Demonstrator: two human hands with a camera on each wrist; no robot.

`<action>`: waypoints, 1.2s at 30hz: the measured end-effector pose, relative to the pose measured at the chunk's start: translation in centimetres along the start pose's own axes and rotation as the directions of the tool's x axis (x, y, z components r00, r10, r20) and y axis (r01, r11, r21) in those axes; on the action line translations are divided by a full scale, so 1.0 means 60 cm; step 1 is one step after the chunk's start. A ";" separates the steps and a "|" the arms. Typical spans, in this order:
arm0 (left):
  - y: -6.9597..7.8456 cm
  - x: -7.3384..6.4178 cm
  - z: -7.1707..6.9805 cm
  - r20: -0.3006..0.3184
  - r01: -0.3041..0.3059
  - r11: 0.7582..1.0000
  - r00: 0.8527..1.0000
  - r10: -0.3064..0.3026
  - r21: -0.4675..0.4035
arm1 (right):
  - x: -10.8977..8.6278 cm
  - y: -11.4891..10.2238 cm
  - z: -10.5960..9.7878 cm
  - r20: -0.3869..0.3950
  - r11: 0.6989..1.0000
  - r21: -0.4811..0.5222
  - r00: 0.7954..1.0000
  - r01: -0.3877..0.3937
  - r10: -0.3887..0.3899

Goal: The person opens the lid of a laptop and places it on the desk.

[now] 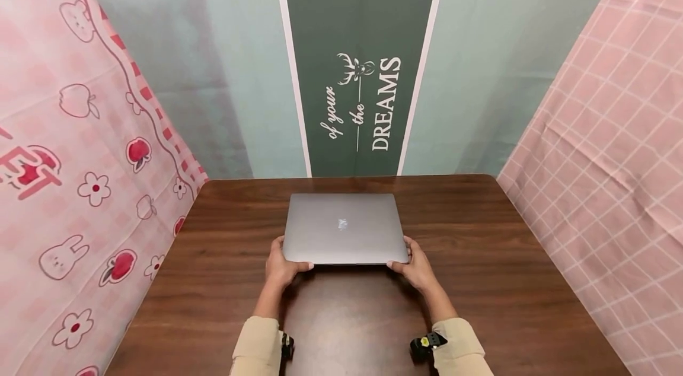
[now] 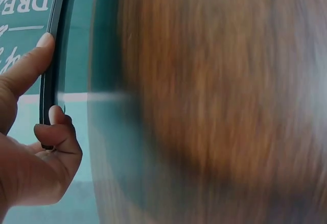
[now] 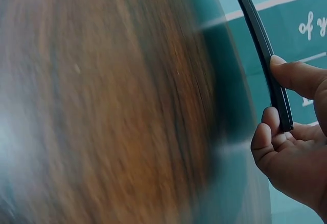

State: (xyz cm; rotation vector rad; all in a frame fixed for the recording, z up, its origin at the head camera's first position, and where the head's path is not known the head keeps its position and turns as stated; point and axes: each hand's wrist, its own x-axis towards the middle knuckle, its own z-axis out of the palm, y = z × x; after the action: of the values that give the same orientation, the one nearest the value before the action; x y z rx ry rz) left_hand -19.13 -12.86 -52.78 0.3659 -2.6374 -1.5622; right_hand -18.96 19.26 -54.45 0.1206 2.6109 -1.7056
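A closed grey laptop (image 1: 344, 239) with a small pale logo on its lid is held level between both hands in the head view. My left hand (image 1: 281, 266) grips its near left corner, thumb along the front edge. At the near right corner my right hand (image 1: 416, 266) grips it the same way. Both wrist views show the laptop edge-on as a thin dark slab, raised off the wooden table. In the left wrist view, the left fingers (image 2: 64, 132) curl beneath the laptop (image 2: 53, 71). The right fingers (image 3: 263, 137) likewise support the laptop (image 3: 265, 60) from below.
The brown wooden table (image 1: 341, 322) reaches back to a green curtain (image 1: 368, 8) with white lettering. Pink patterned cloth (image 1: 80, 186) hangs on the left, and pink checked cloth (image 1: 613, 156) on the right. Dark straps with small devices sit at both wrists.
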 end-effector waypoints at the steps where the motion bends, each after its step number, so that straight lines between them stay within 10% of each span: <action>1: 0.002 0.001 0.005 0.001 0.004 1.000 1.000 -0.004 0.003 | 0.001 0.001 -0.005 0.003 1.000 -0.008 1.000 0.005 -0.005; 15: 0.008 -0.003 0.055 0.022 0.037 0.999 0.999 -0.038 0.022 | 0.011 0.032 -0.044 0.021 0.998 -0.062 0.999 -0.029 0.030; 36: 0.011 0.006 0.056 0.015 0.042 0.976 0.999 -0.047 0.212 | 0.020 -0.001 -0.041 -0.005 0.938 -0.343 0.999 -0.049 0.051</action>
State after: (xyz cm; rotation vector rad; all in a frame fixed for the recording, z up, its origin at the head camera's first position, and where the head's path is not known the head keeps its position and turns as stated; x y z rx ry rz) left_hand -20.17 -9.77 -53.85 0.4247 -2.8385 -1.3046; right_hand -20.09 21.56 -53.47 0.1733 2.8249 -1.2071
